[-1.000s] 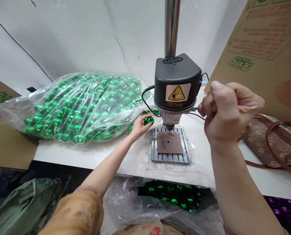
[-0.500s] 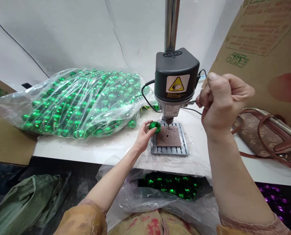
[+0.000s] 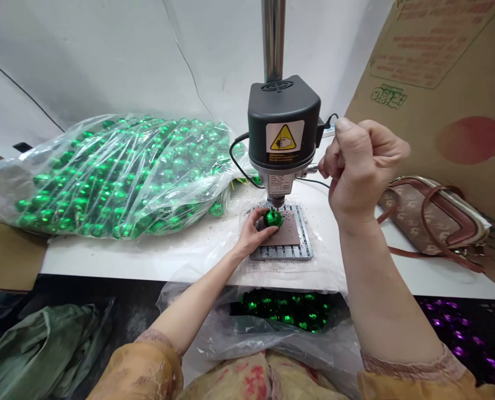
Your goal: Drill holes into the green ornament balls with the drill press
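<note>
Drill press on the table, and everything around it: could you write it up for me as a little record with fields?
Machine: drill press with a yellow warning label
Left hand: holds a green faceted ball beneath the drill head
Right hand: closed around the lever
Under ball: brown pad on a slotted base
Ball touching bit: cannot tell
Left of machine: clear plastic bag full of green balls
Right of machine: patterned handbag, printed cardboard
</note>
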A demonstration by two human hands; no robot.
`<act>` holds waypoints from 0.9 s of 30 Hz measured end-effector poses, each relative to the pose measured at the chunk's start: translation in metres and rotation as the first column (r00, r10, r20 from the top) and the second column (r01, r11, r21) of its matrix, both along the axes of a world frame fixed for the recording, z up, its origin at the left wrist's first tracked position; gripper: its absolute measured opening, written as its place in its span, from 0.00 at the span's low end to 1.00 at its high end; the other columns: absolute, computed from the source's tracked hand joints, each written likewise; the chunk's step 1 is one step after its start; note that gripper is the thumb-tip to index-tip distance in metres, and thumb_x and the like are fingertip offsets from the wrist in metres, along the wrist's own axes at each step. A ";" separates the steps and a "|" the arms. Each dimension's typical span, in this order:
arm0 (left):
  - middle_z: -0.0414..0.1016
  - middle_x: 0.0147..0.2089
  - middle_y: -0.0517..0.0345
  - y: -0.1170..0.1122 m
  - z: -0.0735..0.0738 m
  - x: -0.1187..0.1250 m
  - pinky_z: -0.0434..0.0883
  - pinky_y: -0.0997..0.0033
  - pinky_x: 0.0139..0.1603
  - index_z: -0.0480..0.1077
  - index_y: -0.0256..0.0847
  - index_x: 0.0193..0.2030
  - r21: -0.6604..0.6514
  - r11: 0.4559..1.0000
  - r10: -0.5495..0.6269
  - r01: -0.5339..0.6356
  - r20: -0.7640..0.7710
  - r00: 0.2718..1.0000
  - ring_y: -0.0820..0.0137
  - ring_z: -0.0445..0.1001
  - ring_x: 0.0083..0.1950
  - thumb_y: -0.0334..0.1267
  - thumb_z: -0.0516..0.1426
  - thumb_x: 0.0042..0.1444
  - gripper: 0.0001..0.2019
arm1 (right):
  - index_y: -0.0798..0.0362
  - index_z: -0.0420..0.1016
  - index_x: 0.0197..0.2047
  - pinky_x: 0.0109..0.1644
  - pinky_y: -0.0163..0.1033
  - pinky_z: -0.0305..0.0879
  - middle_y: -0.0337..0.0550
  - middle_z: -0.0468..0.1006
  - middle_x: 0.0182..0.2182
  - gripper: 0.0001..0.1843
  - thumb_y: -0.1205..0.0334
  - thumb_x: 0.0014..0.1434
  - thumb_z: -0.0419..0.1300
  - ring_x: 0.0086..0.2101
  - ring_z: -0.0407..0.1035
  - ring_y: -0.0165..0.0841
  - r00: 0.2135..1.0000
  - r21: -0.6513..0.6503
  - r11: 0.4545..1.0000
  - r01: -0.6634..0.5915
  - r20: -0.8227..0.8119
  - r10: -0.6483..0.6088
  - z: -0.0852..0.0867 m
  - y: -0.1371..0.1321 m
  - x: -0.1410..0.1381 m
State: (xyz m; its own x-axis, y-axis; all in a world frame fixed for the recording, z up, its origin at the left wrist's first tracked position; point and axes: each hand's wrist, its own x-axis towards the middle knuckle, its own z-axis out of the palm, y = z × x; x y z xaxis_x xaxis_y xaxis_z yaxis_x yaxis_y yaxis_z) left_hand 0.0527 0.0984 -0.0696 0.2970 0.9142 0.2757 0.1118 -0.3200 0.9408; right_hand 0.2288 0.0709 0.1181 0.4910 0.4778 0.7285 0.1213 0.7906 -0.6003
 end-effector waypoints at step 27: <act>0.71 0.55 0.51 -0.008 -0.003 0.009 0.62 0.54 0.66 0.70 0.44 0.55 -0.083 0.995 -0.049 0.051 0.015 0.999 0.56 0.69 0.61 0.45 0.70 0.50 0.27 | 0.53 0.41 0.18 0.21 0.37 0.44 0.30 0.46 0.13 0.30 0.63 0.59 0.60 0.14 0.46 0.21 1.000 0.250 0.968 0.027 -0.008 -0.026 -0.032 -0.011 -0.009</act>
